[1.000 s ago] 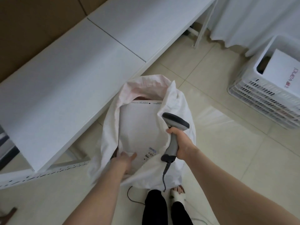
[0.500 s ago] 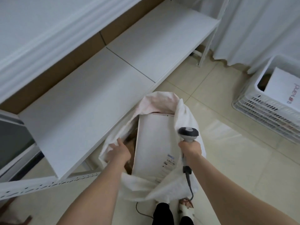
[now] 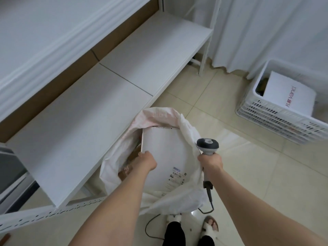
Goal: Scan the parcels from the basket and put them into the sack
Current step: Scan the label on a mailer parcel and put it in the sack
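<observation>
A person stands over an open white sack (image 3: pixel 188 134) on a pale tiled floor (image 3: pixel 248 174), beside a low white shelf (image 3: pixel 106 103). A flat white parcel (image 3: pixel 165 153) stands almost upright inside the sack, its printed label near the lower right corner and its top edge level with the sack's far rim. The left hand (image 3: pixel 147 161) is now at the parcel's left edge, near the upper corner, with the fingers bent over that edge. Half a second ago it was further left, at the sack's left rim and off the parcel. The right hand (image 3: pixel 210 161) stays wrapped around the handle of a grey scanner (image 3: pixel 207 145), whose head points up and away. The sack's right rim meets this hand, though it is unclear whether the fingers also catch the cloth. The scanner's cable (image 3: pixel 209 196) hangs down past the sack towards the person's sandalled feet. Brown packaging shows in the gap left of the parcel. Well apart to the right, a white slotted basket (image 3: pixel 276 119) sits by a white curtain (image 3: pixel 266 32), with a second parcel (image 3: pixel 287 93) bearing red lettering lying in it.
</observation>
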Available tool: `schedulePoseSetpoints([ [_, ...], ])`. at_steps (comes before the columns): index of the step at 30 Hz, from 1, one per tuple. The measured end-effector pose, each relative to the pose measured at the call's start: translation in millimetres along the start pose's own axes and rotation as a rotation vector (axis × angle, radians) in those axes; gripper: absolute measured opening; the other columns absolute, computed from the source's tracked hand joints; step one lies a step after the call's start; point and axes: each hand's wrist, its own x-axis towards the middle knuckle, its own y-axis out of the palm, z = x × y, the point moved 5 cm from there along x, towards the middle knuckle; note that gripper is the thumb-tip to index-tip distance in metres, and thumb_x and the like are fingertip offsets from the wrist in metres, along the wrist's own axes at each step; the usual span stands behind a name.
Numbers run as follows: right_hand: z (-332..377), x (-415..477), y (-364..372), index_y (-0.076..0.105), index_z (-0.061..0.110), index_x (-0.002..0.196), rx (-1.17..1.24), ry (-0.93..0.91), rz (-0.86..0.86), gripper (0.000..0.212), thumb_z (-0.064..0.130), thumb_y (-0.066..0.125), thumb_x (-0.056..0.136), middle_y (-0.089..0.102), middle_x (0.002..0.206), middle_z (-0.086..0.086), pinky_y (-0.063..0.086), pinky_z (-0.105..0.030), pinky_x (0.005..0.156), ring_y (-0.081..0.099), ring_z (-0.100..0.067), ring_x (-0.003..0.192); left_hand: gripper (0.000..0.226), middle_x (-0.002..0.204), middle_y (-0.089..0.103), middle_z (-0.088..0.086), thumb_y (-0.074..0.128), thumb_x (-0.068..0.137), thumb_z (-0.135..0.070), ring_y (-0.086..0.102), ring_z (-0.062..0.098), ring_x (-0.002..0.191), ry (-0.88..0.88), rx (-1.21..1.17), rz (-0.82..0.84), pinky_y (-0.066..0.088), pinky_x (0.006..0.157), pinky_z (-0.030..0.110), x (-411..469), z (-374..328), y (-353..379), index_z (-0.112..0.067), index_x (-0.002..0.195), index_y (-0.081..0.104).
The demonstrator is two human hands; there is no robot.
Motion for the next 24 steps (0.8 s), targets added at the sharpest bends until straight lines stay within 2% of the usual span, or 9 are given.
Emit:
schedulePoseSetpoints([
  [3,-2,2,-6,0.054,0.005,0.071,0.091,-0.018,0.072,0.009,0.004,0.06,0.077,0.053,0.063,-0.01,0.045,-0.034,0.061,0.052,-0.027,0.059,0.047,0.142,0.035,0.013,0.042,0.091,-0.021,0.045,0.03,0.125,0.087,0.016,-0.014,0.043,0.098,0.038,-14,-32,-1,-0.009,0.136,0.038],
  [8,-3,4,-16,0.053,0.012,0.08,0.187,-0.067,0.218,0.016,0.009,0.069,0.083,0.051,0.076,-0.008,0.051,-0.039,0.067,0.052,-0.024,0.062,0.046,0.143,0.033,0.014,0.042,0.092,-0.02,0.045,0.032,0.124,0.08,0.058,-0.001,0.041,0.096,0.038,-34,-58,10,-0.008,0.137,0.037],
  [11,-2,0,-40,0.057,0.008,0.092,0.254,-0.099,0.24,0.014,0.007,0.068,0.083,0.054,0.081,-0.007,0.051,-0.038,0.066,0.054,-0.024,0.069,0.041,0.141,0.034,0.013,0.043,0.092,-0.018,0.049,0.03,0.118,0.064,0.071,-0.015,0.043,0.09,0.036,-55,-73,7,-0.008,0.133,0.041],
  [14,10,-8,-82,0.06,0.006,0.09,0.393,-0.136,0.249,0.01,0.001,0.065,0.082,0.063,0.078,-0.008,0.049,-0.033,0.063,0.062,-0.02,0.066,0.037,0.137,0.037,0.011,0.042,0.091,-0.015,0.052,0.028,0.113,0.087,0.047,-0.087,0.044,0.087,0.035,-86,-102,-16,-0.009,0.128,0.045],
  [18,41,-25,-158,0.055,0.005,0.08,0.525,-0.225,0.271,0.012,-0.006,0.059,0.083,0.055,0.063,-0.011,0.042,-0.028,0.053,0.05,-0.019,0.053,0.044,0.14,0.043,0.012,0.041,0.093,-0.018,0.048,0.03,0.123,0.229,-0.017,-0.271,0.045,0.096,0.038,-141,-169,-65,-0.01,0.136,0.045],
  [21,62,-34,-222,0.053,0.008,0.076,0.573,-0.293,0.266,0.017,-0.006,0.058,0.084,0.052,0.063,-0.01,0.039,-0.028,0.052,0.047,-0.017,0.052,0.044,0.14,0.041,0.014,0.043,0.093,-0.016,0.05,0.031,0.12,0.325,-0.021,-0.373,0.045,0.097,0.038,-186,-232,-94,-0.012,0.137,0.046],
  [24,85,-34,-286,0.053,0.009,0.075,0.635,-0.312,0.215,0.018,-0.006,0.059,0.085,0.053,0.064,-0.008,0.039,-0.026,0.053,0.047,-0.015,0.052,0.045,0.141,0.038,0.013,0.044,0.093,-0.015,0.048,0.03,0.123,0.402,-0.018,-0.408,0.042,0.1,0.038,-225,-297,-115,-0.015,0.138,0.046],
])
